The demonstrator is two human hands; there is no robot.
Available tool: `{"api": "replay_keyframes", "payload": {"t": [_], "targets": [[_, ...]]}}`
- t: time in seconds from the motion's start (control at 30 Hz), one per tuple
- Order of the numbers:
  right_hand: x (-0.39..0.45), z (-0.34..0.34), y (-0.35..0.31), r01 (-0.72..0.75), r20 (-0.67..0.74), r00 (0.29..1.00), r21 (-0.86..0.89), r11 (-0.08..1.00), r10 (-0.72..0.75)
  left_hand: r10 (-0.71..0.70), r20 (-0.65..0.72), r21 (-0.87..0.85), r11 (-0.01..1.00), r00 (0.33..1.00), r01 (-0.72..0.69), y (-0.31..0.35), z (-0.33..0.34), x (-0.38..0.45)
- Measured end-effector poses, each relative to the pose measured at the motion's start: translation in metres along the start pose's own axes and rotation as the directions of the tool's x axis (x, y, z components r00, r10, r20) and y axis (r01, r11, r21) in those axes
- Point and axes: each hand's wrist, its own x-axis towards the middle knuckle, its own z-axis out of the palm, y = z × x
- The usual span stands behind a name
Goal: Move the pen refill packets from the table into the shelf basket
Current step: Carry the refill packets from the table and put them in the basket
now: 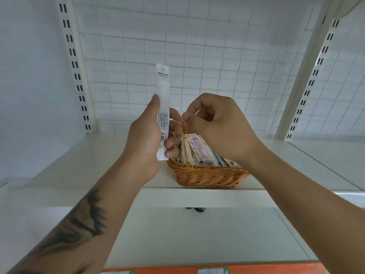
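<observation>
White packet [162, 99] stands upright in my left hand [146, 139], thumb and fingers clamped on it, just left of the basket [207, 175]; right hand [215, 125] curled empty above it.

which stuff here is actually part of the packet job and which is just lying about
Part of the job:
white refill packet, held upright in the left hand
wicker basket on the shelf, already holding packets
right hand, curled above the basket, its grip empty as far as shows

Just lying about:
orange box edge
dark objects under the shelf
</observation>
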Motion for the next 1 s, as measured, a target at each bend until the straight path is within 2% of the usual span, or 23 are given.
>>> {"api": "replay_keyframes", "payload": {"t": [0.17,0.33,0.47,0.63,0.7,0.73,0.8,0.83,0.87,0.93,1.0], "targets": [[-0.026,0.000,-0.011,0.146,-0.012,0.989,0.128,0.981,-0.146,0.025,-0.107,0.083,0.996,0.994,-0.016,0.002,0.026,-0.013],[-0.038,-0.004,-0.003,0.219,-0.143,0.969,0.121,0.968,-0.202,0.091,-0.015,0.107,0.990,0.996,-0.088,0.001,0.045,-0.024],[-0.042,-0.007,0.008,0.197,-0.174,0.969,0.102,0.975,-0.178,0.165,-0.070,0.081,0.984,0.984,-0.159,-0.006,0.052,-0.029],[-0.042,-0.011,0.013,0.236,-0.135,0.966,0.095,0.967,-0.223,0.325,-0.076,0.281,0.914,0.943,-0.293,-0.010,0.048,-0.033],[-0.037,-0.013,0.013,0.216,-0.136,0.970,0.118,0.969,-0.199,0.433,-0.036,0.452,0.811,0.901,-0.371,-0.016,0.039,-0.035],[-0.031,-0.014,0.015,0.181,-0.139,0.977,0.125,0.975,-0.164,0.504,-0.002,0.577,0.706,0.864,-0.411,-0.021,0.031,-0.035],[-0.017,-0.020,0.022,0.048,-0.089,0.995,0.097,0.994,-0.039,0.625,0.128,0.834,0.352,0.770,-0.424,-0.034,0.012,-0.037],[-0.010,-0.023,0.027,-0.030,-0.023,0.999,0.047,0.998,0.031,0.625,0.205,0.905,0.173,0.754,-0.389,-0.042,0.002,-0.039],[-0.003,-0.024,0.033,-0.092,0.060,0.994,-0.029,0.995,0.094,0.583,0.256,0.936,0.052,0.771,-0.349,-0.048,-0.005,-0.042],[0.006,-0.024,0.044,-0.147,0.206,0.961,-0.185,0.972,0.185,0.478,0.291,0.952,-0.056,0.829,-0.302,-0.059,-0.014,-0.047],[0.012,-0.018,0.053,-0.145,0.283,0.929,-0.315,0.938,0.238,0.414,0.287,0.956,-0.076,0.864,-0.282,-0.070,-0.020,-0.049]]}}
